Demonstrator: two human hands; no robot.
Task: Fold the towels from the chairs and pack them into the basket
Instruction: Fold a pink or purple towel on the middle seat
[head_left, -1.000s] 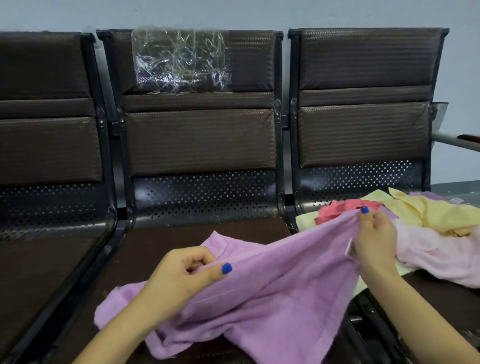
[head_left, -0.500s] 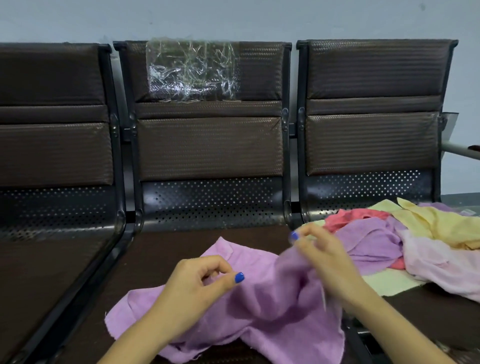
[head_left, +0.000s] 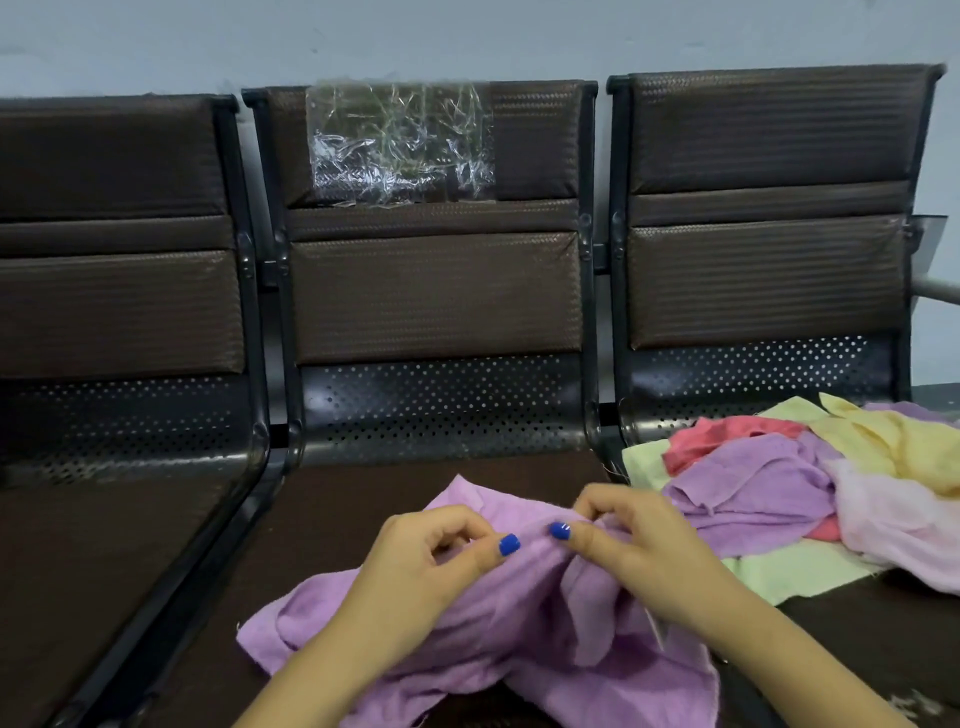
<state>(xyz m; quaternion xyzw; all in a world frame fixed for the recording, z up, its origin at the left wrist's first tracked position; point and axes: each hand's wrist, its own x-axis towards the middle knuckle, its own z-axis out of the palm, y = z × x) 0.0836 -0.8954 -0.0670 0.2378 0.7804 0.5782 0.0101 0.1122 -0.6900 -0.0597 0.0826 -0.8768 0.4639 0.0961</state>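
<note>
— Gripping the purple towel (head_left: 524, 639) at its upper edge, which hand sits where?

— The left hand (head_left: 436, 561) pinches the cloth between thumb and curled fingers; the right hand (head_left: 634, 540) pinches the same edge just beside it, thumb tips nearly meeting. Both thumbnails are painted blue.

— Where does the towel lie relative to the hands?

— It hangs below and between them, bunched and creased, its lower part spread over the seat of the middle chair (head_left: 436, 291). One corner rises just behind the left hand's fingers; another fold trails under the right wrist toward the lower edge of the view.

— Are other towels visible?

— A loose pile of towels (head_left: 810, 478) rests on the seat of the right chair (head_left: 769, 208), near the right hand but apart from it. It contains red, pale yellow, pale green, pale pink and purple pieces, none folded.

— What else appears?

— The left chair (head_left: 104, 291) stands beside the middle one. All three chairs are joined in a row, with dark brown padded backs and perforated metal below them. A crumpled sheet of clear plastic (head_left: 400, 140) clings to the upper backrest of the middle chair. A pale wall (head_left: 467, 36) runs behind the row.
</note>
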